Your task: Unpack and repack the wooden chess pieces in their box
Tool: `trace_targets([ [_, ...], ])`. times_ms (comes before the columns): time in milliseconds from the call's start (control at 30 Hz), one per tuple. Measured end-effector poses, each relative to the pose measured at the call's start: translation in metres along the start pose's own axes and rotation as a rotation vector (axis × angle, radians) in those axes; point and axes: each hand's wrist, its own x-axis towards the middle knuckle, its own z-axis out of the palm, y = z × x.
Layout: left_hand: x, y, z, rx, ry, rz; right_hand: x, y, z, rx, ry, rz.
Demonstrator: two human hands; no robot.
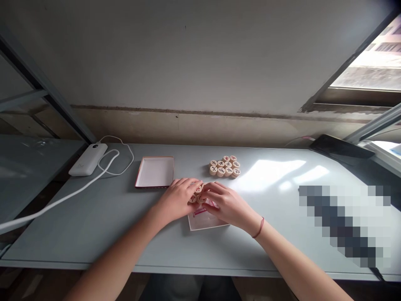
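Several round wooden pieces with red characters (pixel 198 190) are gathered between my two hands, over the back part of an open white box (pixel 208 223). My left hand (pixel 179 198) wraps round their left side, fingers together. From the right, my right hand (pixel 226 203) has its fingers curled on the same pieces; a thin red band circles that wrist. Pink printed plastic (pixel 202 211) lies inside the box. Behind my hands stand stacked round pieces (pixel 224 166), mostly with dark characters and a few red ones on top.
An open square lid (pixel 156 172) lies on the grey table (pixel 150 246) at the left. Farther left are a white power bank (pixel 88 160) and its cable (pixel 75 194). A dark device (pixel 341 148) rests at the back right, with a blurred dark object in front.
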Motion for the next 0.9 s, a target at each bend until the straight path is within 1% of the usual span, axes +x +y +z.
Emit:
trace_targets([
  [100,0.0,0.0,0.0,-0.022,-0.031,-0.008,0.0,0.002,0.004,-0.034,0.001,-0.002],
  [200,0.0,-0.001,0.001,-0.029,-0.03,-0.005,0.0,0.001,0.007,-0.037,0.009,-0.004],
  [267,0.0,-0.001,0.003,-0.028,-0.015,0.001,0.0,0.0,0.005,-0.005,0.015,0.002],
  [333,0.001,-0.001,0.006,-0.03,0.002,0.007,0.001,0.003,-0.002,0.052,0.041,0.04],
  [367,0.001,0.0,0.008,-0.033,0.013,0.005,0.002,0.008,-0.007,0.071,0.066,0.088],
  [433,0.003,0.003,0.013,-0.031,0.04,-0.022,0.006,0.024,-0.018,0.062,0.127,0.237],
  [533,0.006,0.009,0.021,0.008,0.075,-0.064,0.018,0.061,-0.033,-0.076,0.166,0.491],
  [600,0.007,0.011,0.024,0.034,0.079,-0.067,0.031,0.087,-0.041,-0.199,0.109,0.606],
  [700,0.008,0.011,0.024,0.045,0.067,-0.045,0.05,0.114,-0.047,-0.255,-0.068,0.73],
  [800,0.006,0.007,0.02,0.04,0.04,0.016,0.064,0.124,-0.048,-0.22,-0.234,0.807],
  [900,0.005,0.004,0.018,0.032,0.019,0.051,0.07,0.127,-0.045,-0.214,-0.321,0.831],
])
